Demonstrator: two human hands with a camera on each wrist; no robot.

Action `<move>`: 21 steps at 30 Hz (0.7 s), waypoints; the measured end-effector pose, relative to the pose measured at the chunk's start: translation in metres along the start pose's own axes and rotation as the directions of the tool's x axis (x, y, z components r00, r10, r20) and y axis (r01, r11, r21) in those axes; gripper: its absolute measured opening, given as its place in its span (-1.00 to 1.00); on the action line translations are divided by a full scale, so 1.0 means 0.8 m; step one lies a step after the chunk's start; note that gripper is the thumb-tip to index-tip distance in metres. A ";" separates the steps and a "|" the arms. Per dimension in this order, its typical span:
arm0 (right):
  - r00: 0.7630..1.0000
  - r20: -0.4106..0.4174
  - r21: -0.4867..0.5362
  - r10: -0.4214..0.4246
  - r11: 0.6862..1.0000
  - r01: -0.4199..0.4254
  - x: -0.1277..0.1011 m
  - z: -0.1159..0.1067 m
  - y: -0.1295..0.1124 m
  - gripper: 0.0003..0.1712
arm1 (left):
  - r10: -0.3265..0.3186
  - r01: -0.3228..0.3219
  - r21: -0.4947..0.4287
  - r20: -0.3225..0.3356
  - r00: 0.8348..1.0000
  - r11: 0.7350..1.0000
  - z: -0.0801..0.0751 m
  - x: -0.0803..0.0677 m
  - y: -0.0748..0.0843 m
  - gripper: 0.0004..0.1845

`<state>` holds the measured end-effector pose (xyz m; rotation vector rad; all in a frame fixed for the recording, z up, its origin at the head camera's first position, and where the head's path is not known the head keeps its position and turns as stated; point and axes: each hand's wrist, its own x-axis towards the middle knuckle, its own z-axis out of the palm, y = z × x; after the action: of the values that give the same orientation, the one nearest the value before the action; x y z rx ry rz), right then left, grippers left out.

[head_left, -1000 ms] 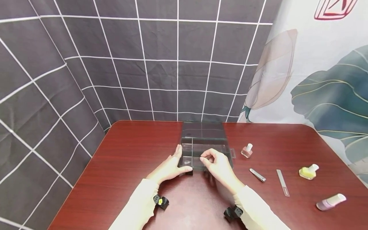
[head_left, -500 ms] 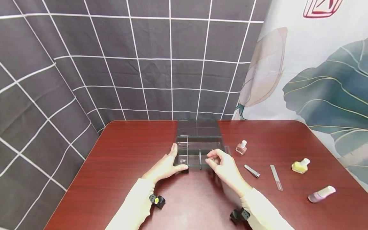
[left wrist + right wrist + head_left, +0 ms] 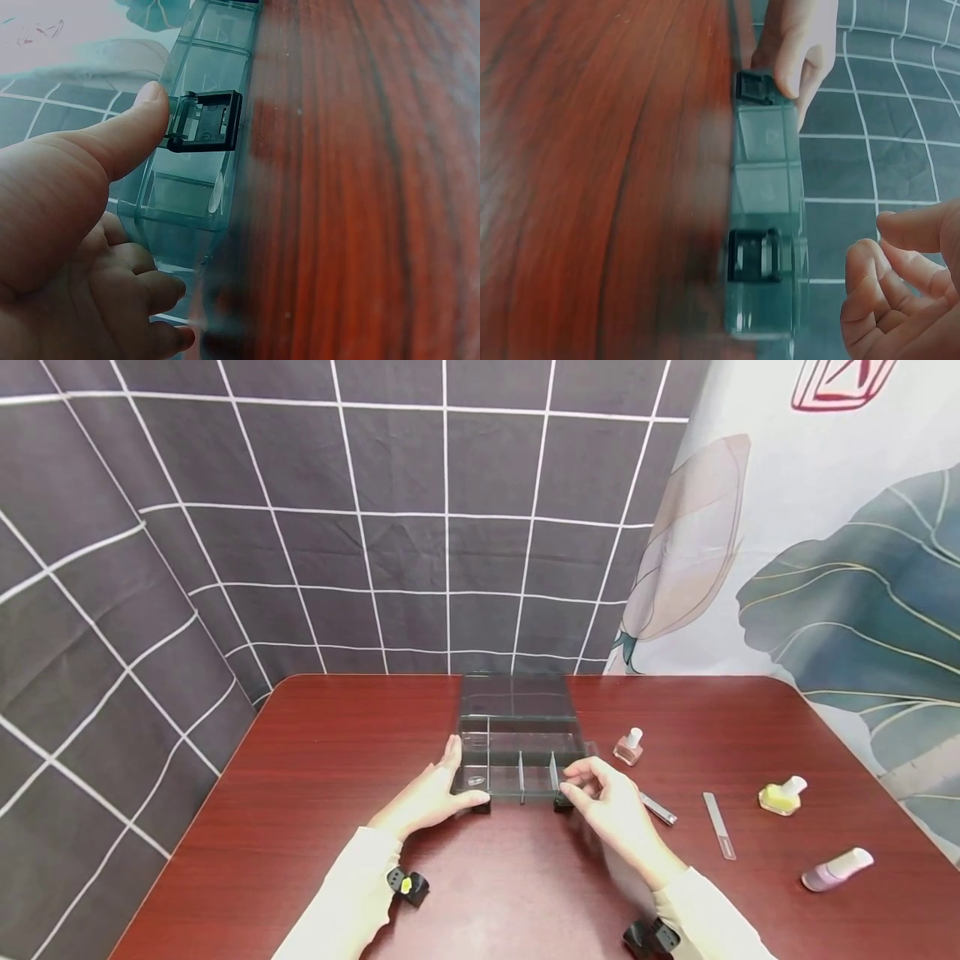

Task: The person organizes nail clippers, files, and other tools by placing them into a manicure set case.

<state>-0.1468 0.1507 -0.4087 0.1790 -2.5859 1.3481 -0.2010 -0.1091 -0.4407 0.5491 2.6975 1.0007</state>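
A clear grey plastic compartment box (image 3: 532, 743) lies on the table with its lid (image 3: 517, 696) swung back. Thin upright dividers (image 3: 521, 777) split its front row. My left hand (image 3: 427, 793) rests at the box's left front corner, fingers extended along the left end. In the left wrist view, that thumb (image 3: 139, 124) touches the front rim beside a black latch (image 3: 235, 120). My right hand (image 3: 618, 802) is at the front right corner, fingers loosely curled. Nothing shows between its thumb and fingers in the right wrist view, where another black latch (image 3: 774, 259) hangs on the front.
Right of the box stands a pink nail polish bottle (image 3: 628, 747). Nail clippers (image 3: 658, 809) and a nail file (image 3: 718, 827) lie near my right hand. A yellow polish bottle (image 3: 782, 795) and a lilac one (image 3: 837, 870) are farther right. Tile-patterned cloth (image 3: 390, 552) hangs behind the table.
My right hand has moved right along the front row, and two dividers now show where it was. The left hand stays at the box's corner. The head view has shifted slightly.
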 end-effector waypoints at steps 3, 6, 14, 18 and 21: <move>1.000 -0.021 -0.017 -0.009 1.000 0.009 -0.005 -0.007 0.006 -0.81 | -0.001 0.001 -0.011 0.001 1.000 1.000 0.000 0.000 0.000 0.08; 0.999 -0.045 -0.031 -0.014 0.999 0.012 -0.010 -0.013 0.011 -0.80 | 0.002 -0.002 -0.021 -0.001 1.000 1.000 0.000 -0.001 -0.002 0.08; 0.997 -0.073 -0.062 -0.020 0.998 0.015 -0.016 -0.029 0.021 -0.81 | 0.000 0.000 -0.019 -0.007 1.000 1.000 0.000 -0.002 -0.001 0.08; 0.994 -0.101 -0.081 -0.044 0.996 0.035 -0.020 -0.037 0.026 -0.81 | 0.016 -0.017 -0.018 -0.012 1.000 1.000 0.002 -0.002 -0.002 0.07; 0.990 -0.127 -0.107 -0.060 0.993 0.046 -0.021 -0.044 0.029 -0.81 | 0.033 -0.033 -0.013 -0.017 0.999 0.999 0.002 -0.001 -0.002 0.07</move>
<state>-0.1308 0.1930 -0.4121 0.1370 -2.5165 1.1638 -0.2004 -0.1100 -0.4429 0.5874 2.7032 1.0357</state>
